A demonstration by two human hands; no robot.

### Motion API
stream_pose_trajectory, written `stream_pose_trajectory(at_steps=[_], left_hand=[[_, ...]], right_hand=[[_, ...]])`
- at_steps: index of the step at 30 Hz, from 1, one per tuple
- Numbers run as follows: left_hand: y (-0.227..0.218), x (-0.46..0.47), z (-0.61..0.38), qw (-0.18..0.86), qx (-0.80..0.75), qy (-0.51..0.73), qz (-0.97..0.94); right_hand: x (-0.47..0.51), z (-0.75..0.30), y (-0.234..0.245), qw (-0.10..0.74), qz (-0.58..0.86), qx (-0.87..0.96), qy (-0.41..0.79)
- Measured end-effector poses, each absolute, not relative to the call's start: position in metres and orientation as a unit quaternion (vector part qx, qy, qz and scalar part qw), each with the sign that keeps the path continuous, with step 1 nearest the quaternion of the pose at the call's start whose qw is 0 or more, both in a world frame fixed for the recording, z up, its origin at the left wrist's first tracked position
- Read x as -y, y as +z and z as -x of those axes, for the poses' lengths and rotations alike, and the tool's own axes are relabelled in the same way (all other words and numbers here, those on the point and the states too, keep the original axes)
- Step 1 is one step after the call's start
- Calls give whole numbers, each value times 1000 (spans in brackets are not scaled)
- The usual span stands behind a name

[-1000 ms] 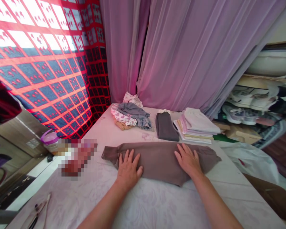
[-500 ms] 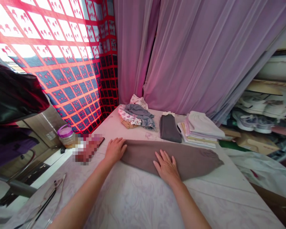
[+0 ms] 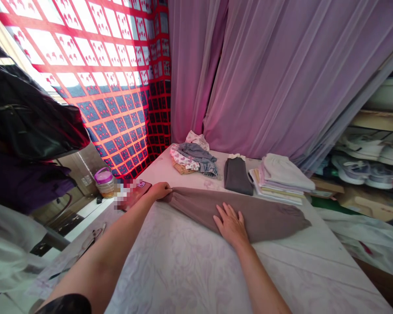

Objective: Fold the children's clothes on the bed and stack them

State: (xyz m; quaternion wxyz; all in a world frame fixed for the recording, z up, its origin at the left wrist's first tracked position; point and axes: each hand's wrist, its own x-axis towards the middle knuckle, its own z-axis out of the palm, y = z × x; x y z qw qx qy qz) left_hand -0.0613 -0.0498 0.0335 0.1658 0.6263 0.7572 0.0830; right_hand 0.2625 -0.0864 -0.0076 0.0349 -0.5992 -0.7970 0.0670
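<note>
Black bag (image 3: 29, 117) is shown hanging far to the left of the brown trousers (image 3: 255, 216), with purple cloth (image 3: 22, 185) hanging below it. Red-and-blue patterned cloth (image 3: 108, 104) is hung behind and to the left of the brown trousers, its upper panels lit from behind. Jar (image 3: 104, 182) with a purple lid is seen beyond the left end of the brown trousers, near a pixelated object (image 3: 129, 195) whose kind cannot be told. A thin dark item (image 3: 93, 239), too small to identify, is placed to the left of the brown trousers and nearer the camera.

The left hand (image 3: 159, 190) is placed at the narrow left end of the brown trousers, with the fingers drawn together and the fabric pinched. The brown trousers are laid flat and lengthwise across the bed (image 3: 180, 270). The right hand (image 3: 231, 226) is pressed flat on their near edge, with the fingers spread and open, nothing being gripped.

Mixed clothes (image 3: 193, 157) are heaped behind the brown trousers. A grey folded garment (image 3: 237, 176) and a stack of folded clothes (image 3: 278, 179) are placed to the right of the heap. Purple curtain (image 3: 281, 74) is hung behind them. Shoes (image 3: 363, 170) are shelved beyond the right end of the brown trousers.
</note>
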Motion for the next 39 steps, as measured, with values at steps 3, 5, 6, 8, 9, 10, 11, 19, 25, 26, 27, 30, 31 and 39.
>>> stream_pose_trajectory(at_steps=[3, 5, 6, 8, 9, 10, 11, 19, 25, 26, 27, 30, 31, 39], left_hand=[[31, 49, 64, 168, -759, 74, -625], [31, 50, 65, 166, -757, 69, -628], [32, 50, 66, 164, -756, 66, -630], [33, 52, 66, 155, -754, 66, -635], [34, 52, 65, 148, -752, 68, -638], [36, 52, 65, 140, -750, 73, -642], [37, 52, 64, 130, -748, 79, -646], [35, 49, 63, 100, -748, 75, -651], [29, 52, 70, 121, -746, 73, -651], [31, 52, 72, 121, -745, 73, -652], [34, 52, 74, 119, -744, 71, -653], [43, 56, 75, 106, -744, 63, -656], [46, 59, 72, 95, -745, 65, -657], [41, 89, -25, 37, -624, 102, -774]], right_hand=[[87, -263, -8, 41, 596, 799, 66], [87, -263, -9, 46, 596, 799, 66], [87, -263, -9, 50, 597, 798, 66], [87, -264, -10, 57, 600, 796, 64], [87, -264, -10, 60, 600, 795, 63], [87, -264, -10, 62, 600, 796, 62], [88, -264, -10, 64, 598, 797, 60], [91, -266, -9, 83, 599, 795, 49], [90, -269, -13, 90, 594, 798, 47], [90, -269, -14, 90, 593, 799, 47], [89, -270, -14, 90, 592, 800, 47], [89, -270, -16, 90, 591, 800, 47], [89, -270, -17, 90, 592, 800, 46], [90, -269, -16, 84, 598, 796, 34]])
